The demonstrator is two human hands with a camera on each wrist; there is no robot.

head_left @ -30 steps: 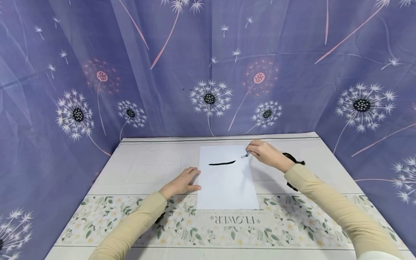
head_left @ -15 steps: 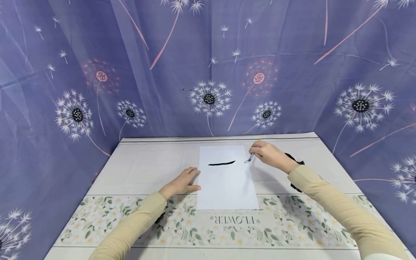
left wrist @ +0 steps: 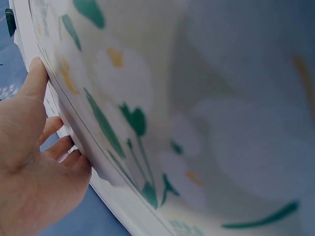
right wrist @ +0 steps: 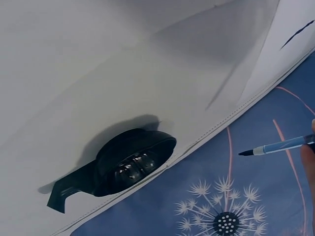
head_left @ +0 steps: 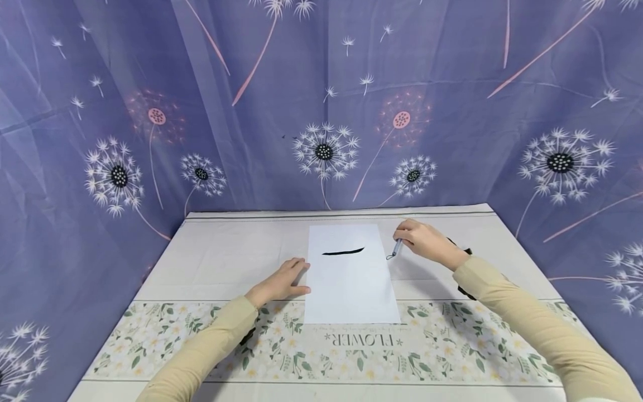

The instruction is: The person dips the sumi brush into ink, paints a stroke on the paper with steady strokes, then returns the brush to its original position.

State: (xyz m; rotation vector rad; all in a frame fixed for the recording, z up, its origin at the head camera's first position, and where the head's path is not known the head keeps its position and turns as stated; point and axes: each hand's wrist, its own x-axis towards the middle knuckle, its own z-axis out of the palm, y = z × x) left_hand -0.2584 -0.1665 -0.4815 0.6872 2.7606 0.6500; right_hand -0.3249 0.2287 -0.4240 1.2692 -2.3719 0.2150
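A white sheet of paper (head_left: pixel 346 290) lies on the table with one black brush stroke (head_left: pixel 343 252) across its upper part. My left hand (head_left: pixel 281 279) rests at the sheet's left edge, thumb and fingers spread; the left wrist view shows the same hand (left wrist: pixel 34 162) from the palm side. Just right of the sheet, my right hand (head_left: pixel 426 243) holds a blue-handled writing brush (head_left: pixel 398 247), its loop end pointing down and left. In the right wrist view the brush (right wrist: pixel 280 146) shows a dark bristle tip, held above the table, with only a sliver of the hand (right wrist: pixel 309 172) visible.
A black dish (right wrist: pixel 133 162) with a handle and shiny dark contents stands to the right; in the head view my right forearm mostly hides it. A flowered band (head_left: pixel 216 340) crosses the white tablecloth. A purple dandelion curtain (head_left: pixel 261 167) closes off the back and sides.
My right hand has moved right and slightly nearer with the brush, whose loop end has passed from over the paper to its right edge. The left hand has stayed in place.
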